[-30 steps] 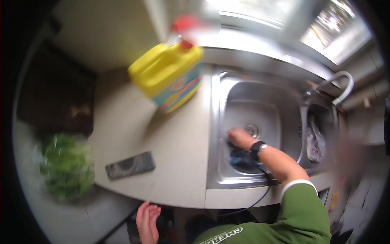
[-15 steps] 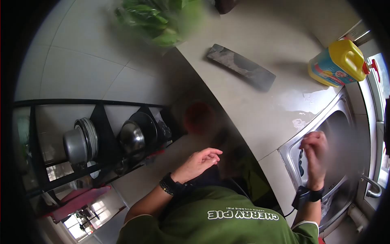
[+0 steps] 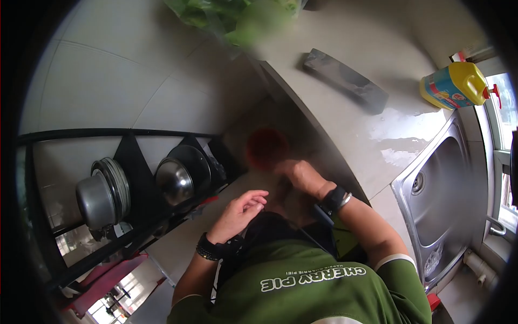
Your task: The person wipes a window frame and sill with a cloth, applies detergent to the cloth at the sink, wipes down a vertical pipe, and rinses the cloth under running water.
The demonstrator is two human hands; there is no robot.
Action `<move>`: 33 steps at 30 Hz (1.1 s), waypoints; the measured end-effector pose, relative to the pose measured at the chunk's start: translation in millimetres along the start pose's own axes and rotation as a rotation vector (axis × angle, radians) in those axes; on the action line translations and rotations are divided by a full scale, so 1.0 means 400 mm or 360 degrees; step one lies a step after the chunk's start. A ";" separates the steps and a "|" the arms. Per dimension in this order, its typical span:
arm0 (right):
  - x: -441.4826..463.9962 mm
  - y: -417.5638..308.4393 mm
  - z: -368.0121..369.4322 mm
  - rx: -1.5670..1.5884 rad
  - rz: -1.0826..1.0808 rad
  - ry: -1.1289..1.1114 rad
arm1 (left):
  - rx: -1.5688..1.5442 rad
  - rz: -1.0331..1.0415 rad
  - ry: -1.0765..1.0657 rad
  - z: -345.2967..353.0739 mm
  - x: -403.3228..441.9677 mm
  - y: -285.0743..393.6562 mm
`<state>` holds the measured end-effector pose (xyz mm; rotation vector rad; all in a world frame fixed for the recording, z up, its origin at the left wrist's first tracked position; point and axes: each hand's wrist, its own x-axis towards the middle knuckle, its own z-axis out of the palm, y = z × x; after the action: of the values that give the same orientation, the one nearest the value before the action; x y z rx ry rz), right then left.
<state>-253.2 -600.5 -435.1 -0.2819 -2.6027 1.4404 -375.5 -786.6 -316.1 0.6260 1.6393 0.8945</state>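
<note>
My left hand (image 3: 237, 216) is in front of my green shirt, its fingers loosely bent and slightly apart, with nothing visible in them. To its right, my right hand (image 3: 303, 175) reaches toward a red round container (image 3: 267, 148) low beside the counter. Its fingers point down and left; their tips are blurred, so anything in them cannot be made out. A dark flat device (image 3: 325, 211) hangs by my right wrist, next to a black band.
A grey block (image 3: 345, 81) and a yellow jug (image 3: 456, 86) stand on the wet counter (image 3: 345, 132). The steel sink (image 3: 440, 189) is at right. Leafy greens (image 3: 232, 19) lie at the top. A black rack (image 3: 129, 181) at left holds a pot (image 3: 97, 200) and a steel bowl (image 3: 174, 181).
The view has swung from the sink toward the rack and floor. My right hand has left the sink and moved left, near the red container. My left hand has moved slightly left.
</note>
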 end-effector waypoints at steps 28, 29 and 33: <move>-0.815 0.073 -0.595 -0.0011 0.1812 0.0052 | 0.0215 0.0329 -0.0295 0.158 0.148 0.236; -0.815 0.132 -0.587 0.0054 0.1734 -0.0022 | 0.0229 0.0300 -0.0256 0.169 0.145 0.232; -0.794 0.280 -0.528 -0.0192 0.1400 -0.0325 | 0.0250 0.0198 -0.0126 0.205 0.126 0.224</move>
<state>112.1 -444.3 -432.8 -1.5159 -2.8655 1.5621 -313.2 -676.6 -280.0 0.8690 1.6230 0.8244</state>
